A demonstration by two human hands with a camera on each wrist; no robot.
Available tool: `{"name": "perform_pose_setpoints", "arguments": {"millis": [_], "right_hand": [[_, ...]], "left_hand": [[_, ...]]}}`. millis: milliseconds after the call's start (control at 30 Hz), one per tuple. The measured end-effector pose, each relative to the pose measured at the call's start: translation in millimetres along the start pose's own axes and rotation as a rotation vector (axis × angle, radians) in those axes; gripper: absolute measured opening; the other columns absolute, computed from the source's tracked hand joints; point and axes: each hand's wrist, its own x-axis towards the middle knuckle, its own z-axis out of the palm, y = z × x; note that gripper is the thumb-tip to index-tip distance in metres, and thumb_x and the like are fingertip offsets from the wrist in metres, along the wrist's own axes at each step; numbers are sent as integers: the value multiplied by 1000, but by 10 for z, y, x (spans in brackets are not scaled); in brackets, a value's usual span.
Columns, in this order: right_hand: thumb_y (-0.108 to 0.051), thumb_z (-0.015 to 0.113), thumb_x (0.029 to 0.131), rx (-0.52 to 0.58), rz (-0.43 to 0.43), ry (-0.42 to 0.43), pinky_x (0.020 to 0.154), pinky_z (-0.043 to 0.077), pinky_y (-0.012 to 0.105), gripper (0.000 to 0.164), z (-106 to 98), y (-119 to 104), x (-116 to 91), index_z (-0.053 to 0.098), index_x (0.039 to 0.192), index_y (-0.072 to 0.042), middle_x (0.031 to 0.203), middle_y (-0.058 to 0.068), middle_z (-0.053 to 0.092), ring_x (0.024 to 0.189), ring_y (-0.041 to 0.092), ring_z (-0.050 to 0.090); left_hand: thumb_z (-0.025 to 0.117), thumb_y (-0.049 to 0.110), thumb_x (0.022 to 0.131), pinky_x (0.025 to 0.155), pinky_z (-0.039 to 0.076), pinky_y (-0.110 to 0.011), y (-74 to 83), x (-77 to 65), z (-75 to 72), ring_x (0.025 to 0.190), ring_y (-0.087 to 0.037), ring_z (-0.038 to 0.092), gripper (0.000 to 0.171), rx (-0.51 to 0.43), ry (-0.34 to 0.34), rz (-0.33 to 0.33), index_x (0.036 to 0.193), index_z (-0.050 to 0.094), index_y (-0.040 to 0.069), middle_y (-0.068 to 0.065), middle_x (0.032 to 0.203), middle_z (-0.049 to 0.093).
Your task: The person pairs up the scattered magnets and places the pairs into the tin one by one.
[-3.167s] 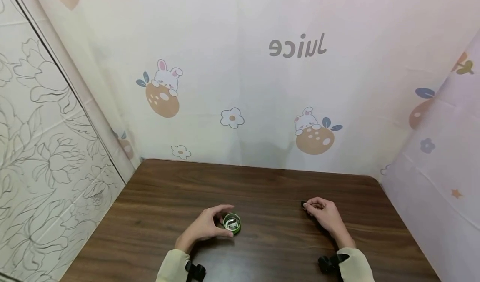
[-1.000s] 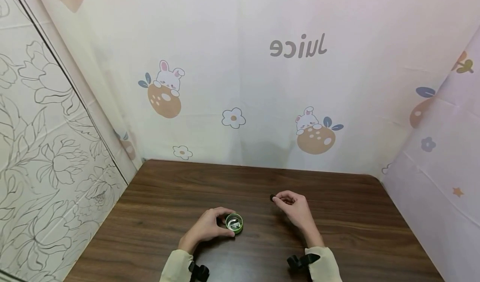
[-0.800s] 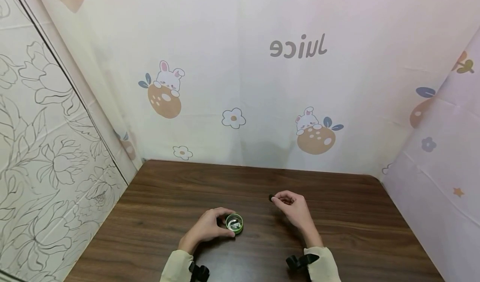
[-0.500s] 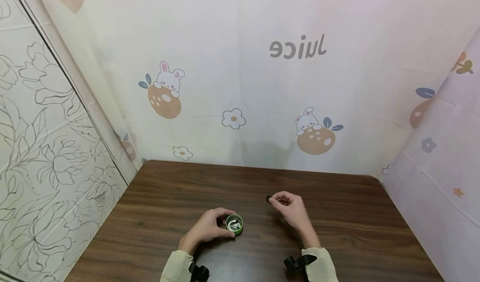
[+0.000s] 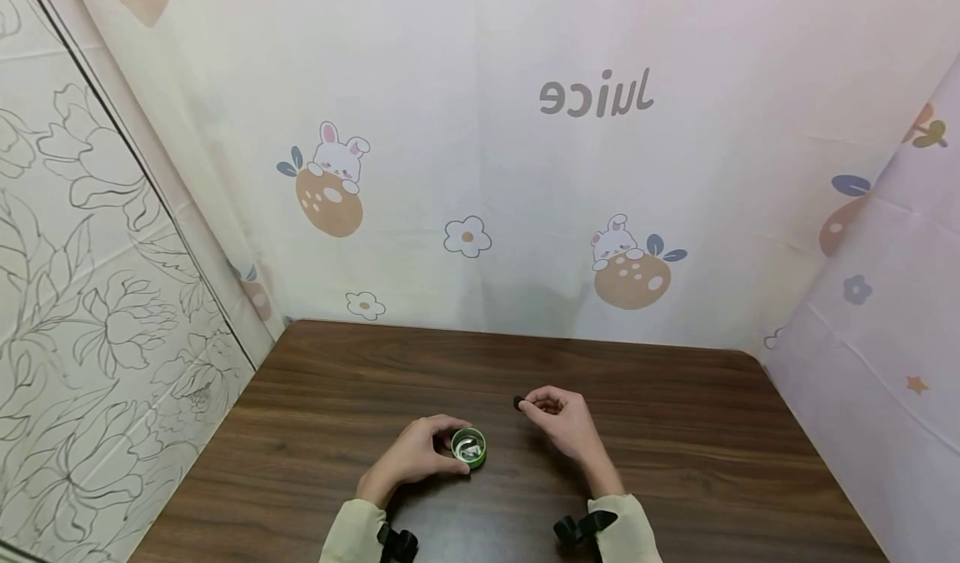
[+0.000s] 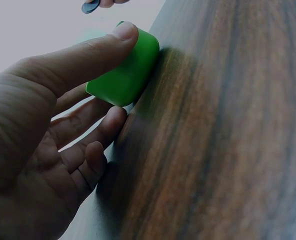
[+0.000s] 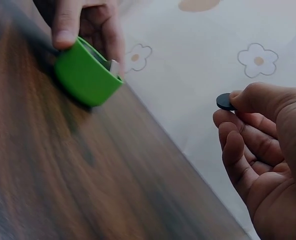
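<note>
A small round green container [image 5: 468, 448] sits on the wooden table, its open top facing up. Something shiny and pale shows inside, too small to make out. My left hand [image 5: 416, 455] holds the container between thumb and fingers; in the left wrist view the thumb lies along the green wall [image 6: 128, 70]. Between the thumb and fingertips of my right hand [image 5: 566, 421] is a small black disc [image 7: 225, 102], pinched at its edge. That hand is raised above the table, to the right of the container and slightly beyond it.
The brown wood-grain table [image 5: 712, 446] runs back to a white printed curtain [image 5: 480, 130]. A panel with line-drawn flowers [image 5: 112, 321] stands along the left side. Each wrist carries a black strapped camera, such as the right one [image 5: 581, 530].
My right hand has carried the black disc leftward from the right part of the table, closer to the container. The left hand and container have hardly moved.
</note>
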Motion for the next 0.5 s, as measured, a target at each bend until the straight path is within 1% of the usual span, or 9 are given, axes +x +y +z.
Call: {"name": "perform_pose_setpoints", "arguments": {"millis": [133, 267, 400, 500], "right_hand": [[-25, 81, 91, -10, 8, -37, 61, 49, 25, 12, 91, 2, -8, 76, 89, -14, 80, 4, 74, 66, 11, 59], [-26, 81, 91, -17, -2, -68, 61, 49, 24, 13, 177, -4, -9, 76, 89, -14, 80, 3, 74, 66, 11, 60], [-26, 80, 91, -10, -16, -108, 60, 49, 24, 14, 254, -5, -13, 76, 91, -13, 81, 7, 75, 64, 11, 60], [-23, 80, 92, -7, -9, -141, 60, 49, 24, 13, 300, -54, -37, 75, 92, -12, 82, 10, 75, 64, 11, 60]], "left_hand": [[94, 35, 74, 77, 49, -22, -3, 4, -1, 86, -4, 60, 58, 10, 2, 4, 126, 72, 22, 9, 108, 72], [94, 35, 74, 77, 50, -22, 0, 8, -5, 87, -4, 61, 57, 12, 2, 9, 126, 73, 21, 9, 110, 72], [94, 35, 74, 77, 50, -22, -4, 10, -4, 86, -4, 61, 57, 11, 1, 14, 126, 72, 22, 9, 112, 73], [94, 36, 75, 77, 50, -22, -3, 8, -3, 87, -4, 62, 58, 12, -1, 17, 126, 72, 21, 8, 112, 73]]}}
